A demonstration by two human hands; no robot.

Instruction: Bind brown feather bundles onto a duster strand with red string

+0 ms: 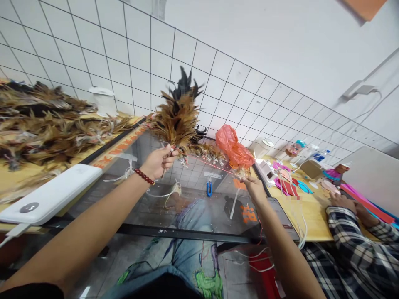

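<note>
The room is bounded by a white wall (237,25), before which a dark wire grid (151,54) is set. Beneath it stands a glossy dark counter (187,209), at whose left many feathers (50,128) are heaped. Above the counter, the brown feather bundle (179,118) is held upright, its base pinched in the grip of the left hand (160,161). By the right hand (254,189), a pink thread (215,165) is pinched (it looks straight). The step is judged to be thread-tying at the base; next, steady tension is called for.
</note>
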